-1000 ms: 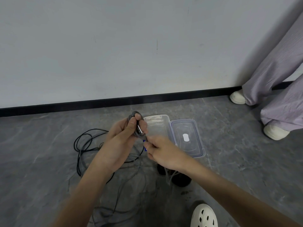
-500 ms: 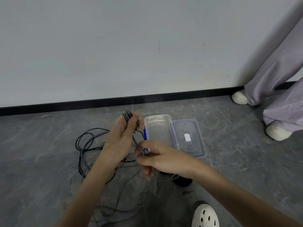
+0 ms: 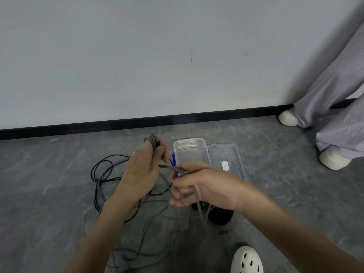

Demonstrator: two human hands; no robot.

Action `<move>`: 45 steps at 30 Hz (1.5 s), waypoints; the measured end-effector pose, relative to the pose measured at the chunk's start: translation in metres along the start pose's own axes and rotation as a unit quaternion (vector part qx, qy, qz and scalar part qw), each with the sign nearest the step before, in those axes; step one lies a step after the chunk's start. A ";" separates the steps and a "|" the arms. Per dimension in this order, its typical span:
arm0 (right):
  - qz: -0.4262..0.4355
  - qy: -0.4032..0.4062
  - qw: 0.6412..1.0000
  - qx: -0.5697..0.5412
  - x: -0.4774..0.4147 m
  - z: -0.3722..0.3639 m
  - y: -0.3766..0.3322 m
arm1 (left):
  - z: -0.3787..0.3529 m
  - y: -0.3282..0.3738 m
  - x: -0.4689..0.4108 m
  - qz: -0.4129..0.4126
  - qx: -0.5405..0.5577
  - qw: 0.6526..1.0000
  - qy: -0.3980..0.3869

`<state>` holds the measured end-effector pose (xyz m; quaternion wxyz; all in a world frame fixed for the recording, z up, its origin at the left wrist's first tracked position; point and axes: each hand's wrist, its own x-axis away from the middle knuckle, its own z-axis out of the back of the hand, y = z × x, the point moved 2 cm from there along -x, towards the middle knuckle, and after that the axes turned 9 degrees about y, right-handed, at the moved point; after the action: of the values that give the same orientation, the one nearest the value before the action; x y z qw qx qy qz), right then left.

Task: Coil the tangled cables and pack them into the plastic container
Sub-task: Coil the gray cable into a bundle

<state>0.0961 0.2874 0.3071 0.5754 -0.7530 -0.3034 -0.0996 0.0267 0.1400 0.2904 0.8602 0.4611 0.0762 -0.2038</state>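
My left hand (image 3: 142, 168) grips a small coil of grey braided cable (image 3: 152, 140), whose loops stick out above my fingers. A strand of that cable runs right into my right hand (image 3: 195, 183), which pinches it; the rest hangs down below that hand. A tangle of black cables (image 3: 104, 174) lies on the grey floor under and left of my hands. The clear plastic container (image 3: 189, 143) stands open just beyond my hands, with its lid (image 3: 234, 154) lying flat beside it on the right.
A white wall with a black skirting (image 3: 177, 117) runs behind the container. Another person's trouser legs (image 3: 334, 95) and pale shoes stand at the right. A dark object (image 3: 220, 215) lies under my right wrist. A white perforated shoe (image 3: 246, 260) is at the bottom.
My right hand has drawn down and right away from the coil, pulling a strand of grey cable out. My left hand has stayed up with the coil.
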 end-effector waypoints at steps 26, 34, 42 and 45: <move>0.255 0.320 0.889 0.204 -0.006 0.044 -0.020 | -0.027 0.019 0.025 0.164 0.194 0.904 -0.344; 0.335 0.264 0.882 0.202 -0.016 0.057 -0.015 | -0.025 0.026 0.025 0.156 0.262 0.885 -0.351; 0.339 0.213 0.896 0.192 -0.024 0.049 -0.009 | -0.024 0.030 0.023 0.145 0.425 0.833 -0.323; 0.321 0.222 0.901 0.191 -0.027 0.045 -0.007 | -0.021 0.032 0.018 0.151 0.494 0.812 -0.272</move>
<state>0.0610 0.3211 0.2851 0.7611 -0.6439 0.0773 -0.0138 0.0571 0.1683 0.2968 0.5218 0.7557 -0.3424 -0.1986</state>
